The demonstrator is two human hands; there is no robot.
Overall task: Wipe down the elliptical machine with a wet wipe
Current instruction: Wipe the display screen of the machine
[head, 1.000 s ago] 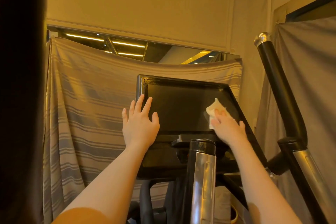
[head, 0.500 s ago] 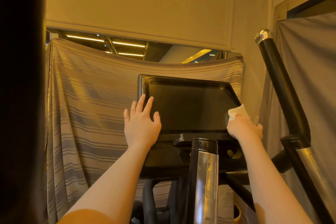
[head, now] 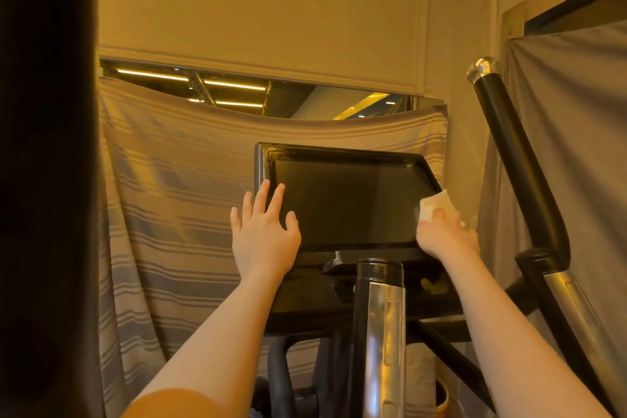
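Observation:
The elliptical machine's dark console screen (head: 342, 200) faces me at centre. My left hand (head: 264, 234) lies flat with spread fingers on the screen's left edge, steadying it. My right hand (head: 444, 234) holds a white wet wipe (head: 436, 204) bunched under its fingers against the screen's right edge, near the lower right corner. A chrome and black centre post (head: 383, 332) rises below the console. The machine's black right handlebar (head: 515, 163) with a chrome cap slants up at the right.
A striped grey cloth (head: 169, 214) hangs behind the console, with a mirror strip showing ceiling lights above it. Another grey cloth (head: 576, 129) hangs at the right. A dark upright shape (head: 44, 180) fills the left edge.
My right hand carried the wipe from the screen's right-centre out to its right edge, then slightly back left. My left hand stayed on the left edge.

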